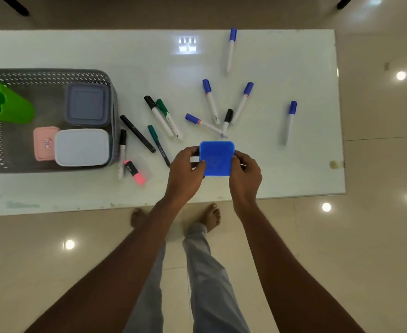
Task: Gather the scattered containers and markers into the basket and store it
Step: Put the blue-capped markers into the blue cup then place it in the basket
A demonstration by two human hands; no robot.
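Both hands grip blue container over white table, tiled floor.

Basket, at 9 o'clock: left side cut off by frame edge. Green cup inside: likewise cropped. Pink container: partly hidden behind white container. Marker print: too small to read.
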